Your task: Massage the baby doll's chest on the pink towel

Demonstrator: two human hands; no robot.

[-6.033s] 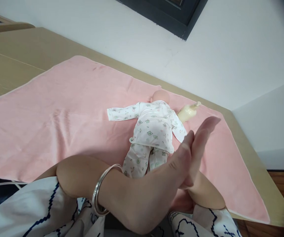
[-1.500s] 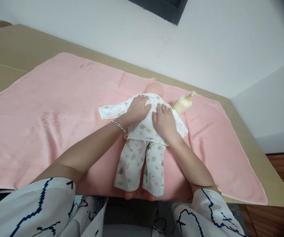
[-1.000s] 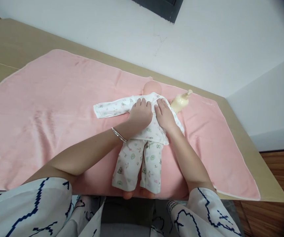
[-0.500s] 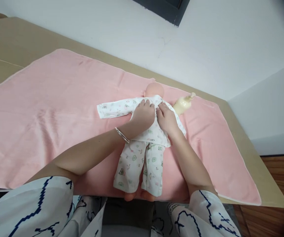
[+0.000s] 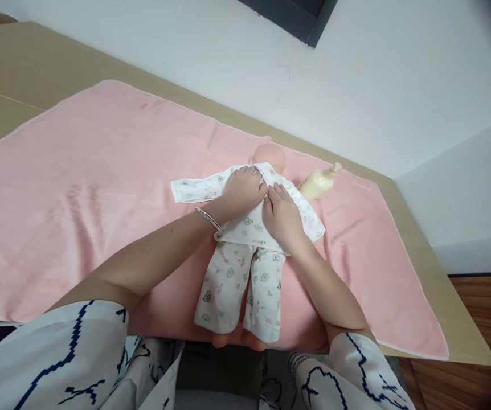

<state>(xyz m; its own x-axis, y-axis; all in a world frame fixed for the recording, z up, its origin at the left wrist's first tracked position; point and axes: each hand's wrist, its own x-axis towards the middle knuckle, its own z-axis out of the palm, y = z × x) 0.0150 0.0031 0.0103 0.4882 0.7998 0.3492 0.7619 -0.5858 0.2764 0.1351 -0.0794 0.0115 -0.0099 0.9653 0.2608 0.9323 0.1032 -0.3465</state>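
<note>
A baby doll [image 5: 270, 155] lies on a pink blanket [image 5: 134, 148], its head toward the wall and its feet at the near edge. It wears a white printed top [image 5: 249, 223] and matching trousers [image 5: 224, 285]. My left hand [image 5: 244, 191], a silver bangle on its wrist, rests on the chest with curled fingers gripping the front of the top. Beside it, my right hand [image 5: 283, 215] holds the other side of the front opening between thumb and fingers. What the fingertips pinch is partly hidden. One sleeve stretches out to the left.
A baby bottle [image 5: 318, 183] with pale yellow contents lies on the blanket right of the doll's shoulder. The tan table [image 5: 450, 319] extends past the blanket and meets the white wall [image 5: 211, 62]. A dark frame [image 5: 309, 25] is on the wall.
My right hand has moved slightly down and left along the front of the top. My left hand has tilted and shifted a little left. The view has shifted slightly.
</note>
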